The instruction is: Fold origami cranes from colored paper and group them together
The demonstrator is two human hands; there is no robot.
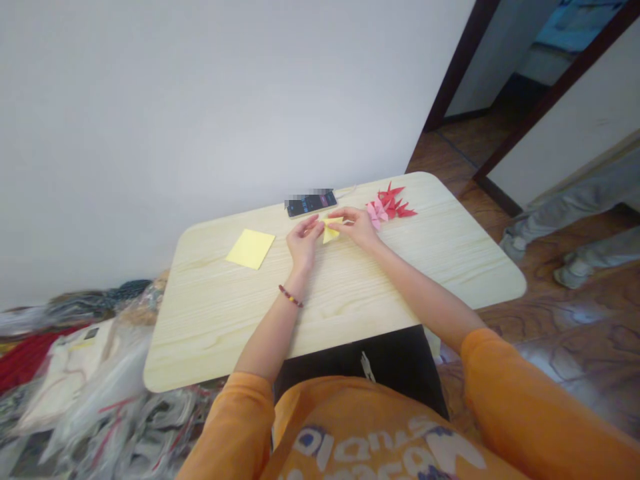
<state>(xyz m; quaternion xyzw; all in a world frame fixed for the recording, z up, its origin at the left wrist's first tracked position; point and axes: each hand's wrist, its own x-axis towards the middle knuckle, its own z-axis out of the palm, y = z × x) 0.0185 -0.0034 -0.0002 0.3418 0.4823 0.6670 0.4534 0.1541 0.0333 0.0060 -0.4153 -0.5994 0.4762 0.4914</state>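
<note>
A small folded yellow paper (331, 230) lies at the far middle of the light wooden table (350, 293). My left hand (303, 241), with a bead bracelet on its wrist, pinches the paper's left side. My right hand (357, 225) pinches its right side with fingers pressed together. Both hands rest low on the tabletop. A flat square yellow sheet (251, 249) lies to the left of my left hand.
A dark phone (311, 203) lies just beyond my hands. Red and pink folded paper figures (391, 203) sit to the right of my right hand. Plastic bags and clutter (75, 373) pile up left of the table. Another person's legs (565, 227) show at the right.
</note>
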